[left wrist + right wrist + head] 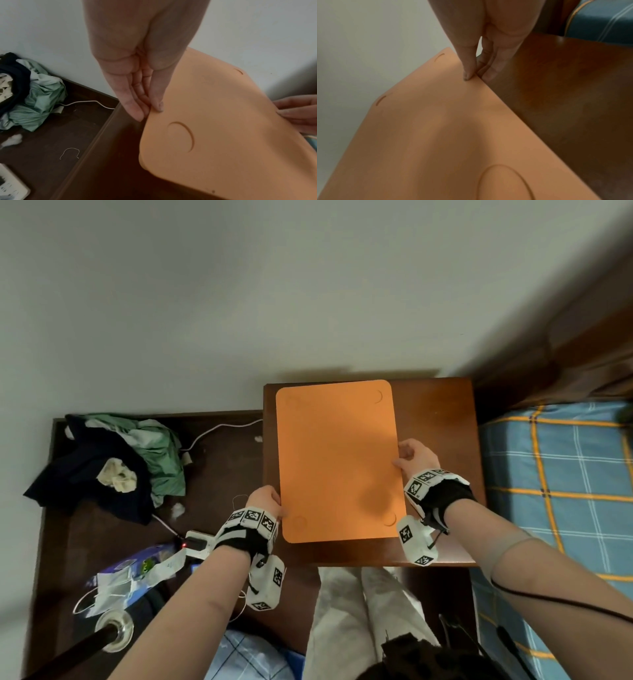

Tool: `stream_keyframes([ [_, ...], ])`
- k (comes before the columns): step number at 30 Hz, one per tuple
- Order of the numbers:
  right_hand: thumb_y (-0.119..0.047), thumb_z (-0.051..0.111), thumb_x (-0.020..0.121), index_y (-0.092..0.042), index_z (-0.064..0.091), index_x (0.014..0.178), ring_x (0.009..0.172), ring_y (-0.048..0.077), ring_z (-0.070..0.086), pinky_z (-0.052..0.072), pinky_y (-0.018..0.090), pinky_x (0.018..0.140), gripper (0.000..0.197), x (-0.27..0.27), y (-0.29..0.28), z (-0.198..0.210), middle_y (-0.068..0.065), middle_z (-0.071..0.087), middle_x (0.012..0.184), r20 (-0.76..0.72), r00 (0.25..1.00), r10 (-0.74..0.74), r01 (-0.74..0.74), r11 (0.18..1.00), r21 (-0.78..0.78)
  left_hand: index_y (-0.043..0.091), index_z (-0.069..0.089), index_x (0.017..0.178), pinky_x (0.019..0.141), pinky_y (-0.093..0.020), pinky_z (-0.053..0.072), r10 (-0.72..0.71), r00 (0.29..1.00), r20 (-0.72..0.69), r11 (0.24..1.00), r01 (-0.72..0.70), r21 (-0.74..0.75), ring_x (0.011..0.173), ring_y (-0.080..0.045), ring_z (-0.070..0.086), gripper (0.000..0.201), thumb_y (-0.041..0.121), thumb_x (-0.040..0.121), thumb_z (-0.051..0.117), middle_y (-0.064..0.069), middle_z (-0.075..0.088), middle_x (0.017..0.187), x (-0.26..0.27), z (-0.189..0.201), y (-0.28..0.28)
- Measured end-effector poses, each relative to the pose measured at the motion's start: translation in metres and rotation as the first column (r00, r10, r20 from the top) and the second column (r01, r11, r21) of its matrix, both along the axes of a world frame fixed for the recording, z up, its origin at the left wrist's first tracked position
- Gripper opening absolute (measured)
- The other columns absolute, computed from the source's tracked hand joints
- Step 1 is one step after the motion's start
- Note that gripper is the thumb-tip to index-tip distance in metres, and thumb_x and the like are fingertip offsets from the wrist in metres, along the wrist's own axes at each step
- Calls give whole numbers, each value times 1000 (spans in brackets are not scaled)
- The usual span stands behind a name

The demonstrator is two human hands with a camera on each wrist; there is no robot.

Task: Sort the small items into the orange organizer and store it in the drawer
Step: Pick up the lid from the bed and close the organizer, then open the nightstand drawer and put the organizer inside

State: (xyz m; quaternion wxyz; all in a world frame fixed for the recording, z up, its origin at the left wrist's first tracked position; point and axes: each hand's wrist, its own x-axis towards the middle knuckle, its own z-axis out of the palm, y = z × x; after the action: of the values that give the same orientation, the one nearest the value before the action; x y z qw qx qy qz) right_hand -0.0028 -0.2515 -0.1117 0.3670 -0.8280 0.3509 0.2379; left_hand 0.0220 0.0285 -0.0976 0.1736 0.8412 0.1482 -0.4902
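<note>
The orange organizer (337,460) is a flat closed rectangle with rounded corners and shallow round marks near its corners. It is held over the brown nightstand (438,412). My left hand (269,503) grips its left edge near the front corner, thumb (158,105) on top and fingers (132,108) underneath. My right hand (412,457) grips the right edge midway, thumb (467,75) on the orange organizer's top (436,128) and fingers below. The organizer's inside and any small items are hidden. No drawer shows.
A low dark bench (113,529) on the left carries a pile of clothes (113,460), a white cable (219,431), a white device (197,542) with a red light, and wrappers (137,573). A bed with blue checked bedding (561,474) lies right. A wall stands behind.
</note>
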Motion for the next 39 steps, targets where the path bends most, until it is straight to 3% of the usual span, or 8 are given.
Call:
stream_keyframes([
  [8, -21, 54, 92, -6, 53, 122, 114, 32, 57, 45, 36, 91, 34, -28, 3, -6, 15, 60, 125, 22, 1000, 7, -8, 998, 57, 13, 48, 83, 85, -42, 57, 159, 982, 105, 987, -155, -48, 72, -24, 59, 23, 8, 79, 70, -3, 56, 69, -20, -4, 9],
  [13, -33, 37, 98, -12, 49, 124, 107, 33, 59, 44, 35, 86, 36, -78, 2, 1, 18, 60, 122, -7, 986, 166, -166, 986, 32, 4, 51, 118, 88, -38, 49, 253, 933, 255, 967, -247, -54, 101, -32, 63, 38, 14, 84, 65, -17, 64, 112, -46, 3, 6],
  [18, -25, 36, 97, -15, 53, 118, 98, 31, 62, 49, 37, 86, 29, -137, -14, 1, 16, 65, 115, -53, 953, 298, -299, 954, -28, 3, 46, 127, 87, -37, 47, 303, 899, 317, 952, -303, -50, 108, -36, 60, 39, 13, 90, 55, -22, 60, 121, -94, 8, 3],
  [24, -15, 42, 92, -21, 62, 95, 86, 25, 60, 47, 32, 83, 21, -212, -37, -18, 11, 69, 99, -66, 971, 230, -231, 973, -21, 2, 47, 127, 92, -38, 45, 290, 902, 321, 949, -315, 27, 115, -36, 56, 36, 13, 93, 49, -22, 57, 126, -171, -9, -1],
  [30, -5, 37, 96, -5, 57, 85, 58, 20, 50, 43, 13, 36, 23, -268, -46, -77, 9, 56, 71, -201, 978, -47, 87, 977, 196, -1, 51, 127, 96, -38, 45, 224, 948, 227, 957, -258, 134, 120, -35, 54, 37, 15, 94, 47, -22, 57, 130, -217, -59, -3],
  [32, -10, 42, 94, -2, 56, 97, 76, 31, 59, 55, 26, 59, 17, -276, -51, -105, 15, 57, 84, -225, 966, -128, 171, 968, 186, -1, 48, 131, 98, -38, 43, 209, 952, 222, 956, -247, 156, 123, -35, 52, 40, 17, 94, 48, -21, 54, 134, -225, -84, -3],
  [34, -13, 48, 89, -3, 46, 125, 100, 35, 60, 52, 46, 91, 38, -279, -59, -142, 19, 58, 104, -187, 959, -214, 239, 964, 121, 0, 42, 135, 101, -38, 41, 185, 953, 240, 962, -226, 156, 127, -35, 48, 45, 15, 94, 49, -20, 48, 139, -228, -108, -2],
  [39, -8, 52, 88, -10, 24, 141, 126, 41, 45, 38, 52, 107, 60, -270, -43, -174, 20, 43, 140, -68, 922, -381, 387, 911, 139, -3, 25, 144, 108, -41, 34, 193, 901, 389, 955, -264, 138, 134, -37, 38, 63, 11, 90, 55, -21, 31, 149, -228, -155, 8],
])
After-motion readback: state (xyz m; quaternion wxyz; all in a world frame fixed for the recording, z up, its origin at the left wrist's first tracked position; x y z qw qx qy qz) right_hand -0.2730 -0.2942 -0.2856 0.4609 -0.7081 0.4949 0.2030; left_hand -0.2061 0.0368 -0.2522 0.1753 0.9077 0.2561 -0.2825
